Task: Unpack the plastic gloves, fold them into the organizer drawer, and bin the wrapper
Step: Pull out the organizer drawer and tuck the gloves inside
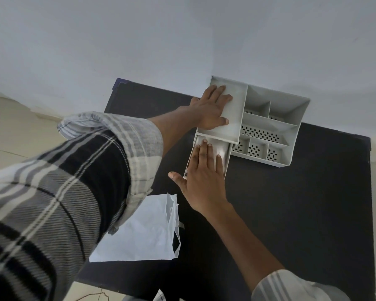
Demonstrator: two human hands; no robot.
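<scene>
**Both hands flat on the organizer, drawer pulled out**

On a dark table, pushed against a pale wall: a grey organizer with several open compartments, some with perforated floors. Left hand laid palm down over the organizer's left top panel, fingers spread and extended, gripping nothing. Below it, the drawer slid out toward the camera from the organizer's front left. Right hand pressed flat into the drawer, fingers straight and together, thumb splayed out over the drawer's left edge, closed on nothing. Under those fingertips, something glossy and translucent, apparently the plastic gloves, lying inside the drawer; folded or not, cannot tell. Near the left forearm, on the table's near-left part, a white wrapper, crumpled and torn open along its right side, well apart from the organizer. Plaid sleeve rolled at the left elbow.
</scene>
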